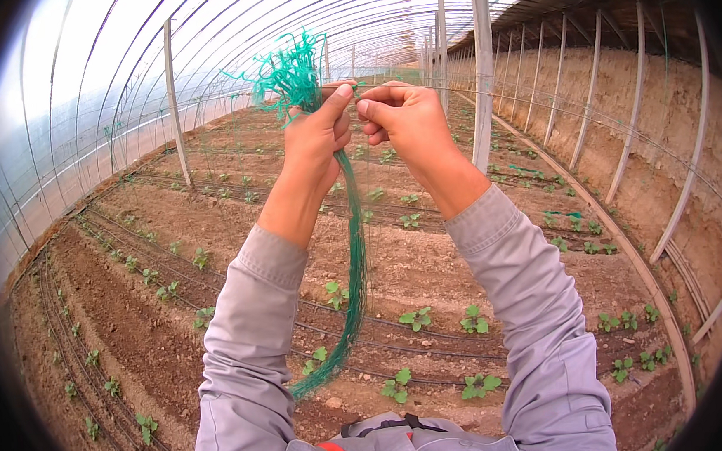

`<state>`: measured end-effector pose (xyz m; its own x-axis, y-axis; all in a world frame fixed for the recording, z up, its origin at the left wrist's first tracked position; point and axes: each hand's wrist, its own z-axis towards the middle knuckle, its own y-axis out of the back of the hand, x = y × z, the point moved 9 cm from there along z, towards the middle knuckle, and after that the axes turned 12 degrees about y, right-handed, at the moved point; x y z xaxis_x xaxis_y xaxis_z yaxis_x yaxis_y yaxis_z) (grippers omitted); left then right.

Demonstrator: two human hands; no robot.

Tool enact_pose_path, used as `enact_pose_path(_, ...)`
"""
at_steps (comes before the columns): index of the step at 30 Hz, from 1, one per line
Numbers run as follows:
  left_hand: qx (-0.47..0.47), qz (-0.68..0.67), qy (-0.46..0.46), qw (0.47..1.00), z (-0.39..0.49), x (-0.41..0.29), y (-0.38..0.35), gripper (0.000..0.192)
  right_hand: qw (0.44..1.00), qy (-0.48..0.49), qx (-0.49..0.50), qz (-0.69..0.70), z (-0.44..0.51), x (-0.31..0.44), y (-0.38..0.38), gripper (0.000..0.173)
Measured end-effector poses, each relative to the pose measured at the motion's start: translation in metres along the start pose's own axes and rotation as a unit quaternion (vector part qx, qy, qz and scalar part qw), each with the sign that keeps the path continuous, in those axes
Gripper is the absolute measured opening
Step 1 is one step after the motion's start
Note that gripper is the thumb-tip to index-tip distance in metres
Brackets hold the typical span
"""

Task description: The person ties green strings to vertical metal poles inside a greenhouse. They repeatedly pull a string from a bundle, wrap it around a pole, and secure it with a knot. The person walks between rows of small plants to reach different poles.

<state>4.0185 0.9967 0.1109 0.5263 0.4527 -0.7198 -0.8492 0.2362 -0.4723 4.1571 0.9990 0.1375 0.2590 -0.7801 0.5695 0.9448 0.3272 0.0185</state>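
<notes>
My left hand point(321, 129) is closed around a bundle of green plastic twine point(353, 226). The bundle's frayed, curly ends stick up above the fist, and its long tail hangs down and curves toward my left forearm. My right hand point(406, 108) is just to the right, its thumb and forefinger pinched on a short green strand at a thin horizontal wire point(458, 90). The left thumb tip is close to the same spot on the wire. A thin strand hangs below, between the hands.
Rows of young leafy seedlings point(415, 319) grow in brown soil beside black drip lines point(405, 334). A pale post point(481, 63) stands right of my hands, another post point(176, 106) to the left. An earthen wall point(613, 92) runs along the right; curved greenhouse ribs arch overhead.
</notes>
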Motion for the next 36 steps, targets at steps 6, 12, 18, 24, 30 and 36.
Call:
enact_pose_path(6,-0.115,0.19,-0.129,0.966,-0.008,-0.019,0.025,0.008,1.0,-0.017,0.003,-0.007,-0.002,-0.002,0.0,0.012)
enact_pose_path(12,-0.176,0.466,-0.309,0.81,-0.031,-0.028,0.005,0.008,0.998,-0.056,0.034,0.005,-0.004,-0.016,0.008,0.009)
enact_pose_path(18,-0.198,0.417,-0.189,0.867,-0.037,0.0,0.038,0.012,0.997,-0.056,-0.021,0.047,-0.011,-0.036,0.009,0.006)
enact_pose_path(24,-0.212,0.277,-0.147,0.926,-0.041,0.02,0.051,0.006,0.997,-0.061,0.035,0.017,-0.013,-0.034,0.014,0.009)
enact_pose_path(30,-0.088,0.041,0.036,0.995,-0.051,0.043,0.055,0.032,0.976,-0.072,0.204,-0.034,-0.04,-0.038,0.013,0.012)
enact_pose_path(36,-0.023,0.082,0.032,0.996,-0.08,0.065,0.037,0.021,0.978,-0.103,0.109,0.145,-0.05,-0.045,-0.014,0.014)
